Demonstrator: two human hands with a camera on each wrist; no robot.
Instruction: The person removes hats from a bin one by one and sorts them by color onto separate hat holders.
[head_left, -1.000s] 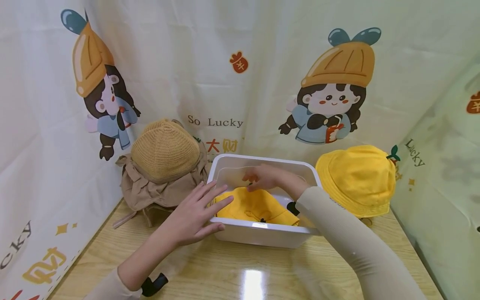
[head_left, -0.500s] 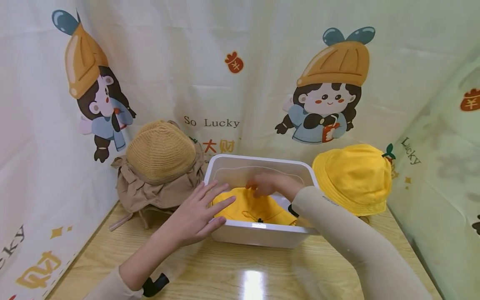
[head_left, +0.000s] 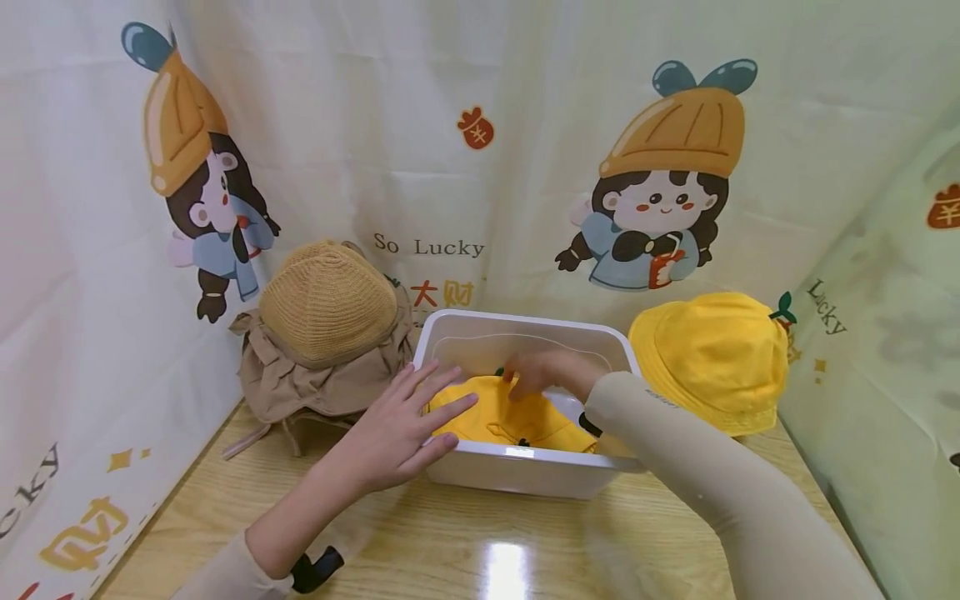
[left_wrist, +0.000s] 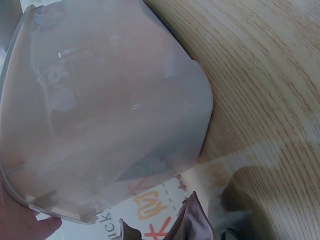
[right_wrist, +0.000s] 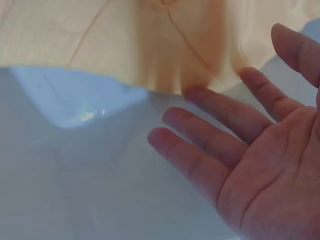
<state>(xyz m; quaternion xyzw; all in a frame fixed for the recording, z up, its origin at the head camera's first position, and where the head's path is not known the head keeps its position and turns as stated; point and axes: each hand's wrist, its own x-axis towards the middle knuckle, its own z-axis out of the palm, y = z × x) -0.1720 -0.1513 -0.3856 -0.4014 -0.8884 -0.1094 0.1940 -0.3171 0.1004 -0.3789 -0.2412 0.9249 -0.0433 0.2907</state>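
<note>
A yellow bucket hat lies flattened in the white plastic bin. My right hand reaches inside the bin above the hat's far side. In the right wrist view the fingers of that hand are spread and nearly straight, with fingertips at the pale-looking hat edge; contact is hard to tell. My left hand rests at the bin's left front corner, fingers extended over the rim. From the left wrist, the bin's outer wall fills much of the view, with part of the hand at the lower left.
Left of the bin, a tan knitted hat sits on a brown fabric hat. Another yellow bucket hat with a green sprout stands to the right. A printed curtain surrounds the wooden table.
My right hand has shifted slightly right and down within the bin, uncovering a small green sprout at the hat's far edge. My left hand stays at the bin's corner.
</note>
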